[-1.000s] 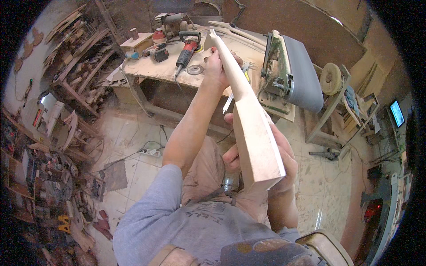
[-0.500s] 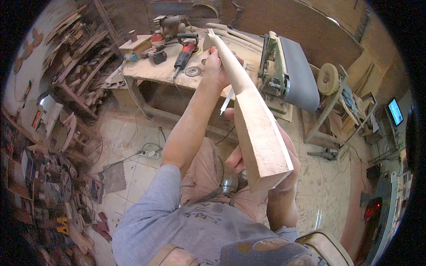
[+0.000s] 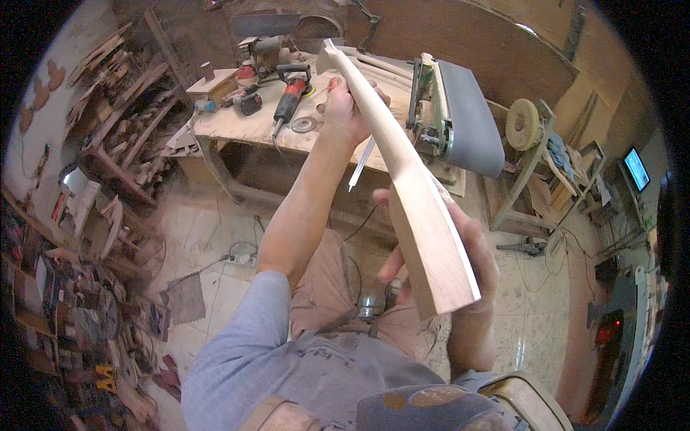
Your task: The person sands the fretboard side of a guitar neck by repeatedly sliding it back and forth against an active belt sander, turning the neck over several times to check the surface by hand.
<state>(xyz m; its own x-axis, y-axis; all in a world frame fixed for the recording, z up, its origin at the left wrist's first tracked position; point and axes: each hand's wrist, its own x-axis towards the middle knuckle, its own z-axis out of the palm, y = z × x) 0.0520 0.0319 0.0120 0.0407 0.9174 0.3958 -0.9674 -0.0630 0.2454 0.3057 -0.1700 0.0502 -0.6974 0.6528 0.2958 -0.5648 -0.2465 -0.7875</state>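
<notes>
A long shaped piece of pale wood (image 3: 424, 215) slants across the middle, narrow at its far end and broad and blocky at its near end. My left hand (image 3: 343, 115) grips the narrow part, fingers wrapped round it above the table. Under the broad end my right hand (image 3: 478, 248) supports the piece, its thumb side and fingertips showing on either side of the wood; its palm is hidden. A thin silvery strip (image 3: 361, 165) shows just left of the wood, below my left hand; I cannot tell whether it is held.
Ahead stands a dusty workbench (image 3: 230, 126) with a red and black angle grinder (image 3: 291, 99), a grey disc (image 3: 304, 125) and a belt sander (image 3: 467, 118) on the right. A buffing wheel (image 3: 522, 123) is farther right. Timber racks (image 3: 136, 108) line the left; a power strip (image 3: 243, 253) lies on the floor.
The wood has turned in my hands, so its near end face shows less and its upper side is more smoothly lit. Its broad end has swung slightly right, its narrow tip slightly left.
</notes>
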